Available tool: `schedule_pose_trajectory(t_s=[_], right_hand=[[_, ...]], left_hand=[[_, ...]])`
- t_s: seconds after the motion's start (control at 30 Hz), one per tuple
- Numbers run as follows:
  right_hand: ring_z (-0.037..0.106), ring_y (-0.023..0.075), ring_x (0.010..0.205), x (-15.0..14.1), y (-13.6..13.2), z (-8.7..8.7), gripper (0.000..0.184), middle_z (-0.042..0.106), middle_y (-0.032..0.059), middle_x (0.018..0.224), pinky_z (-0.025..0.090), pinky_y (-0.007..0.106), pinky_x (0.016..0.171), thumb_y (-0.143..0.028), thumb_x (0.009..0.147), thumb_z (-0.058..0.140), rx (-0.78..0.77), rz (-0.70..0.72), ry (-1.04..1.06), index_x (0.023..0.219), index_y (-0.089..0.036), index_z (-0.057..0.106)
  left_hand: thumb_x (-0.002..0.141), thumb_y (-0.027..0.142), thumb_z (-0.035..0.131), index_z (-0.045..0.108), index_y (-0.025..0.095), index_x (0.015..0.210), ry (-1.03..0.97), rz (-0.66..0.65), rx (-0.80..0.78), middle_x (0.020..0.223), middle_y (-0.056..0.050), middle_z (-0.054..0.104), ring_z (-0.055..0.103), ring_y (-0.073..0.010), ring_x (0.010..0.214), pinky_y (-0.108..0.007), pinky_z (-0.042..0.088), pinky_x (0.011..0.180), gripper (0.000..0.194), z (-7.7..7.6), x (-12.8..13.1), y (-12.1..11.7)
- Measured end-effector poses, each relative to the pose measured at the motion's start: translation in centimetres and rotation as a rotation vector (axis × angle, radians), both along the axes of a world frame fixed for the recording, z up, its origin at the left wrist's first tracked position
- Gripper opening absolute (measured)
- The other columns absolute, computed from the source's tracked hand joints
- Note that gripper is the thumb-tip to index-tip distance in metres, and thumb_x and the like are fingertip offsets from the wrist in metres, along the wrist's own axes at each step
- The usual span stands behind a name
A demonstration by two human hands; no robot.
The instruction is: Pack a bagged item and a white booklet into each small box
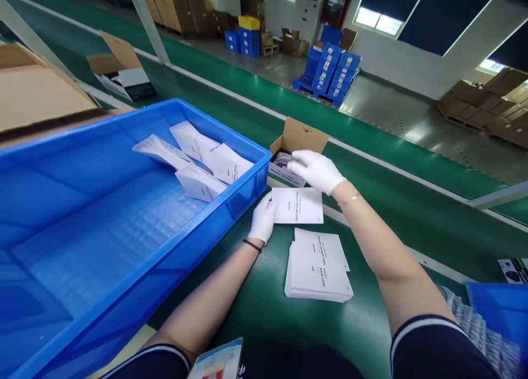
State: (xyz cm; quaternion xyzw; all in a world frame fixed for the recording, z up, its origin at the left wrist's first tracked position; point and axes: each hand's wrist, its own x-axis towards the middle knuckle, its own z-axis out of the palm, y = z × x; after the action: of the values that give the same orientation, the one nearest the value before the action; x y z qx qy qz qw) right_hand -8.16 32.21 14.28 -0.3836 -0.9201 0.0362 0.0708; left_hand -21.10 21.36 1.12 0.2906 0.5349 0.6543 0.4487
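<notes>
My left hand (pixel 263 218), in a white glove, grips the left edge of a white printed booklet (pixel 299 206). Above and beyond that booklet is my gloved right hand (pixel 315 170), fingers apart and nothing visible in them, beside an open cardboard box (pixel 305 134). Something dark in clear wrap (pixel 282 158) lies inside the box, partly hidden by the right hand. Nearer to me, a stack of white booklets (pixel 319 274) rests on the green work surface (pixel 256 307), its top pieces slightly offset.
A large blue bin (pixel 124 236) on the left holds several bundles of white booklets (pixel 202 183). Another open box (pixel 124 73) stands on the conveyor farther left. Clear-wrapped items (pixel 480 329) and a blue container (pixel 499 307) are at lower right.
</notes>
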Motion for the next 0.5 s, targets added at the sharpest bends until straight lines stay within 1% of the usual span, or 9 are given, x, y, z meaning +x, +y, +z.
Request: schedule_pose_trajectory(t_s=[0.07, 0.1, 0.17, 0.2, 0.23, 0.3, 0.4, 0.47, 0.5], right_hand=[[0.048, 0.0353, 0.123, 1.1, -4.6, -1.0, 0.054, 0.055, 0.0128, 0.136, 0.040, 0.046, 0.101, -0.052, 0.093, 0.060, 0.071, 0.213, -0.089, 0.137, -0.020, 0.052], [0.047, 0.0365, 0.122, 1.4, -6.6, -1.6, 0.053, 0.055, 0.0142, 0.135, 0.039, 0.048, 0.102, -0.043, 0.090, 0.066, 0.091, 0.267, -0.159, 0.136, -0.019, 0.053], [0.050, 0.0341, 0.116, 1.4, -9.2, -2.6, 0.038, 0.059, 0.0155, 0.128, 0.040, 0.047, 0.098, -0.023, 0.093, 0.059, 0.098, 0.274, -0.266, 0.130, -0.016, 0.056], [0.052, 0.0318, 0.112, 1.2, -9.6, -2.8, 0.032, 0.061, 0.0153, 0.123, 0.042, 0.045, 0.095, -0.016, 0.096, 0.050, 0.100, 0.240, -0.274, 0.127, -0.015, 0.058], [0.052, 0.0300, 0.109, 0.9, -9.3, -2.7, 0.031, 0.061, 0.0149, 0.119, 0.043, 0.043, 0.092, -0.013, 0.098, 0.042, 0.106, 0.193, -0.247, 0.125, -0.014, 0.058], [0.050, 0.0293, 0.112, 0.4, -7.3, -1.9, 0.035, 0.060, 0.0146, 0.120, 0.042, 0.042, 0.093, -0.014, 0.101, 0.032, 0.127, 0.080, -0.124, 0.126, -0.015, 0.057], [0.038, 0.0328, 0.129, -0.3, -2.4, -0.9, 0.043, 0.050, 0.0167, 0.136, 0.032, 0.047, 0.106, -0.009, 0.100, 0.025, 0.118, -0.105, 0.015, 0.134, -0.013, 0.051], [0.037, 0.0366, 0.130, -0.7, 0.4, -1.7, 0.041, 0.046, 0.0203, 0.141, 0.030, 0.052, 0.107, -0.012, 0.101, 0.027, 0.038, -0.194, 0.023, 0.135, -0.008, 0.049], [0.038, 0.0386, 0.130, -0.8, 1.4, -2.5, 0.040, 0.045, 0.0221, 0.141, 0.031, 0.055, 0.106, -0.018, 0.102, 0.031, -0.015, -0.221, 0.015, 0.136, -0.006, 0.047]], left_hand=[[0.077, 0.021, 0.069, 0.071, 0.017, 0.113, -0.058, -0.023, 0.043, 0.127, -0.009, 0.065, 0.055, -0.0281, 0.123, -0.038, 0.038, 0.110, 0.036, -0.3, 0.3, 0.1], [0.076, 0.023, 0.071, 0.070, 0.017, 0.114, -0.120, -0.050, 0.061, 0.127, -0.010, 0.065, 0.056, -0.0274, 0.121, -0.036, 0.041, 0.107, 0.038, -0.4, 0.4, 0.1], [0.076, 0.027, 0.072, 0.067, 0.016, 0.117, -0.290, -0.134, 0.087, 0.126, -0.012, 0.065, 0.062, -0.0246, 0.110, -0.033, 0.049, 0.094, 0.043, -0.5, 0.7, 0.1], [0.077, 0.030, 0.071, 0.065, 0.015, 0.120, -0.376, -0.180, 0.090, 0.124, -0.013, 0.065, 0.065, -0.0222, 0.100, -0.031, 0.052, 0.085, 0.045, -0.5, 0.8, 0.0], [0.079, 0.032, 0.070, 0.063, 0.014, 0.123, -0.447, -0.212, 0.084, 0.121, -0.014, 0.066, 0.066, -0.0196, 0.090, -0.029, 0.052, 0.076, 0.048, -0.4, 0.8, 0.0], [0.084, 0.037, 0.066, 0.057, 0.014, 0.129, -0.527, -0.218, 0.057, 0.116, -0.016, 0.067, 0.065, -0.0158, 0.075, -0.027, 0.049, 0.065, 0.052, -0.2, 0.8, 0.0], [0.087, 0.040, 0.063, 0.053, 0.015, 0.132, -0.523, -0.184, 0.018, 0.109, -0.015, 0.069, 0.065, -0.0153, 0.071, -0.027, 0.048, 0.065, 0.052, -0.2, 0.6, -0.1], [0.085, 0.039, 0.065, 0.055, 0.014, 0.128, -0.484, -0.207, 0.032, 0.106, -0.015, 0.069, 0.066, -0.0159, 0.073, -0.027, 0.049, 0.067, 0.051, -0.3, 0.5, -0.2], [0.084, 0.038, 0.066, 0.056, 0.013, 0.126, -0.468, -0.222, 0.043, 0.104, -0.014, 0.070, 0.066, -0.0161, 0.074, -0.027, 0.048, 0.067, 0.050, -0.4, 0.5, -0.2]])
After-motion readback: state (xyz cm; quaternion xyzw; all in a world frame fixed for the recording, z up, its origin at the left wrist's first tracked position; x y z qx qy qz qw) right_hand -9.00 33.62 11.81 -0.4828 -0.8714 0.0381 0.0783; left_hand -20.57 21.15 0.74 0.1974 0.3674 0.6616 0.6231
